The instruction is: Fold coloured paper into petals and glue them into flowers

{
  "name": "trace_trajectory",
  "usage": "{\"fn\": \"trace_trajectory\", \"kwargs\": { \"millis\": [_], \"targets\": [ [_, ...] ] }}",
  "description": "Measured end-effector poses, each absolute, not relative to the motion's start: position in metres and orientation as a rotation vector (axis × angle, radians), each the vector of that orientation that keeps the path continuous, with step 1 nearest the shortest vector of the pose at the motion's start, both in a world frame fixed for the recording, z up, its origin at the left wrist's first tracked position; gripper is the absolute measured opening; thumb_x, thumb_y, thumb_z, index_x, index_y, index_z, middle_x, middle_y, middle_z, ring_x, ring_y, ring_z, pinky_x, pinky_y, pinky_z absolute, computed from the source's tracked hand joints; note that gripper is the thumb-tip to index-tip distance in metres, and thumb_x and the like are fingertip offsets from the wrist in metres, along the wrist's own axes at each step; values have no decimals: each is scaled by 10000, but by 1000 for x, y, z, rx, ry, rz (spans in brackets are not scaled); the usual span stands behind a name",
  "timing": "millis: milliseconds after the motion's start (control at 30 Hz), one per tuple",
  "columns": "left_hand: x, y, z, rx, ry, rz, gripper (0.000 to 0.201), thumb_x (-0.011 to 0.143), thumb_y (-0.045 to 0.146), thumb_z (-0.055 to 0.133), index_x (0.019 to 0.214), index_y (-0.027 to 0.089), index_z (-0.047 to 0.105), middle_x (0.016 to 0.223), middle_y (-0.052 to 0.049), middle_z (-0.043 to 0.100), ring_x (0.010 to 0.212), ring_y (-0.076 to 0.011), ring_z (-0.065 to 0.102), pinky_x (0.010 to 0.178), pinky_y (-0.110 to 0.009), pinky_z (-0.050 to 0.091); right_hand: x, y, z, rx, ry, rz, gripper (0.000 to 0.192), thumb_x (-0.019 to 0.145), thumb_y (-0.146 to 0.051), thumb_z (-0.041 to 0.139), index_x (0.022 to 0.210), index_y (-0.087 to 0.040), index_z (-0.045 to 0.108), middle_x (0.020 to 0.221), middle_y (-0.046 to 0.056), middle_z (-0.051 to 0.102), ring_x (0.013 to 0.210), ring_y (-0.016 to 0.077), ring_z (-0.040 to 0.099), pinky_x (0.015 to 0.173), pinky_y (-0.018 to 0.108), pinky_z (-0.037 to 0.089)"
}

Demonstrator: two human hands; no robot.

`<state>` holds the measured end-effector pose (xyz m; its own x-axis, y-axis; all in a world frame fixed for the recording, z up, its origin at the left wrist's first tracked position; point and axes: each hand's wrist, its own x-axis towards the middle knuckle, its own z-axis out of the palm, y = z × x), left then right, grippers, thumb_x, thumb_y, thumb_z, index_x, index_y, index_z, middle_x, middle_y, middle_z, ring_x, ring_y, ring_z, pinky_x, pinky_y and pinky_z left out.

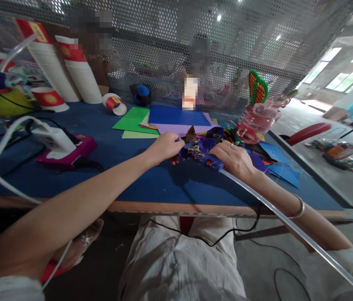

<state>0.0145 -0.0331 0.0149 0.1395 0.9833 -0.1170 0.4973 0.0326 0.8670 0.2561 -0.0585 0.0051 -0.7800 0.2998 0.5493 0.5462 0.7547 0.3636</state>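
Note:
My right hand (234, 159) is wrapped round a purple glue gun (212, 163). A long translucent glue stick (276, 209) runs from the gun's back end down to the lower right. My left hand (168, 146) is closed in a pinch near the gun's front, with a bit of purple at its fingertips. What those fingers hold is too small and blurred to name. Between and behind the hands lies a jumble of dark and purple scraps (207, 142), partly hidden by the right hand.
Coloured foam sheets (179, 117) lie behind the hands. Stacked paper cups (82, 75) and a magenta power strip (66, 152) with cables stand left. A pink transparent container (256, 121) and blue sheets (284, 167) are right. A perforated metal panel (157, 54) closes the back.

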Motion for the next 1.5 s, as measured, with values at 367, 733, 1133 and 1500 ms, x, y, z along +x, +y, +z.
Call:
{"fn": "trace_trajectory", "kwargs": {
  "millis": [367,733,1133,1500],
  "targets": [
    [15,-37,17,1574,1450,769,293,912,136,534,623,183,551,455,-10,602,402,-160,611,425,-226,473,258,-59,0,-816,-2494,-633,158,962,-219,497,986,-201,653,878,82,671,824,225,553,656,321,428],
    [12,-34,11,1622,1433,790,287,918,166,526,633,189,541,469,-19,611,428,-179,639,432,-231,480,258,-60,3,-743,-2475,-706,259,1020,-330,440,976,-181,647,834,84,672,780,221,562,642,326,429],
    [12,-34,14,1628,1435,809,331,926,159,524,597,193,531,457,-15,610,405,-155,623,428,-203,442,257,-59,-1,-774,-2414,-627,258,1021,-266,415,954,-195,653,853,83,692,804,216,587,680,318,460],
    [10,-32,16,1569,1430,890,345,926,151,531,585,195,519,443,-1,583,406,-147,599,437,-213,470,264,-56,2,-807,-2405,-516,257,1038,-283,429,986,-188,662,878,81,714,810,202,636,717,319,511]
  ]
}}
